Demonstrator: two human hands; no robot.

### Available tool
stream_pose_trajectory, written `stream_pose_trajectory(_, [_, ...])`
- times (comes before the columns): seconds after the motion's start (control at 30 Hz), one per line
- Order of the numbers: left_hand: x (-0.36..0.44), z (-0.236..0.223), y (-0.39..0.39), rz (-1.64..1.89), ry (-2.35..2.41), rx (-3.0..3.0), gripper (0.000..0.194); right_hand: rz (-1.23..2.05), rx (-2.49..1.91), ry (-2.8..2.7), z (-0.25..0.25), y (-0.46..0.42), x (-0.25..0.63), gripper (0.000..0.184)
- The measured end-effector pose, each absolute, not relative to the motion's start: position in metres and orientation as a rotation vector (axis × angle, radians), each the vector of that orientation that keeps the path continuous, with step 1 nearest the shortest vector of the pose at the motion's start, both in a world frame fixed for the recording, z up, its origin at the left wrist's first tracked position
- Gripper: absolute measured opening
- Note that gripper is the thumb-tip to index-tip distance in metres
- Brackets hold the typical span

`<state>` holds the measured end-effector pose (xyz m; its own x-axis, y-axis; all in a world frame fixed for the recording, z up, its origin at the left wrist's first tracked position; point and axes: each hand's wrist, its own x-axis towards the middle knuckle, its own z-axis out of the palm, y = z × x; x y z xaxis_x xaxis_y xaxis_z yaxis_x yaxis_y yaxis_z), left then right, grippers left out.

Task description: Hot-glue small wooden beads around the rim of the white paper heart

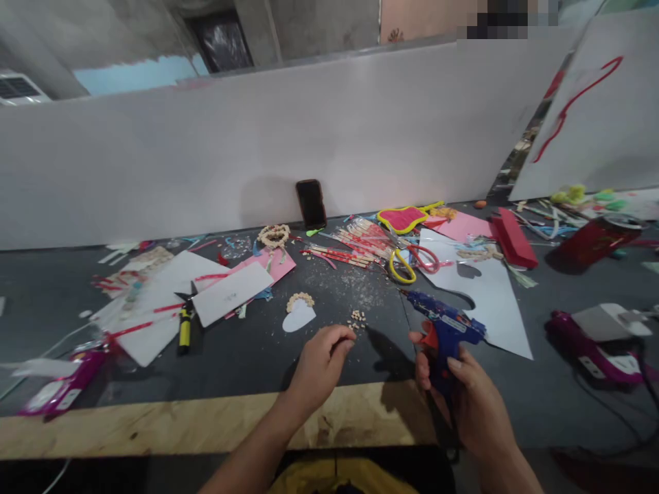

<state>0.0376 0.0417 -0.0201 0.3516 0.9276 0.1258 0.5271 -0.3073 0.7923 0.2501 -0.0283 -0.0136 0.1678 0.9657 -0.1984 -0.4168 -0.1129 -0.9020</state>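
Observation:
My right hand (476, 394) is wrapped round the handle of a blue hot glue gun (445, 321), whose nozzle points up and to the left. The gun has a red trigger, with my fingers beside it. My left hand (322, 360) is closed, thumb and fingers pinched together; whatever they hold, if anything, is too small to make out. Just beyond its fingertips lies a small pile of pale beads (356, 318). To its upper left, a white paper heart (298, 318) rests on the dark table, with similar beads lining its upper edge.
Yellow-and-red-handled scissors (402, 266) and wrapped sticks (360, 243) lie behind the beads. A phone (311, 204) leans on the white partition (206, 151). Cutters (185, 329) and paper sheets (231, 295) are at left. A cut white sheet (504, 309), a red can (600, 240) and a purple power strip (592, 350) lie at right.

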Motion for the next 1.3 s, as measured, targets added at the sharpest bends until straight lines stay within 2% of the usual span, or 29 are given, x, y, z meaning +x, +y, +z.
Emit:
stream_pose_trajectory(0.3, [0.021, -0.022, 0.032, 0.769, 1.27, 1.636, 0.02, 1.422, -1.097, -0.817, -0.011, -0.032, 0.237, 0.049])
stream_pose_trajectory(0.43, [0.018, -0.018, 0.03, 0.769, 1.231, 1.399, 0.018, 1.445, -1.144, -0.716, -0.017, -0.029, 0.229, 0.041])
stream_pose_trajectory(0.53, [0.016, -0.018, 0.031, 0.835, 1.171, 1.224, 0.022, 1.356, -1.334, -0.683, -0.02, -0.029, 0.224, 0.033])
stream_pose_trajectory(0.7, [0.013, -0.019, 0.035, 0.931, 1.126, 1.083, 0.022, 1.174, -1.524, -0.865, -0.015, -0.041, 0.216, 0.036])
stream_pose_trajectory(0.93, [0.011, -0.02, 0.035, 1.016, 1.095, 0.896, 0.021, 1.059, -1.552, -1.057, -0.02, -0.049, 0.21, 0.039])
stream_pose_trajectory(1.1, [0.011, -0.02, 0.031, 0.958, 1.063, 0.925, 0.018, 0.6, -1.765, -1.48, -0.021, -0.029, 0.233, 0.035])
stream_pose_trajectory(1.3, [0.019, -0.017, 0.024, 0.876, 0.998, 0.993, 0.012, -0.139, -2.014, -1.82, -0.031, -0.002, 0.264, 0.054])
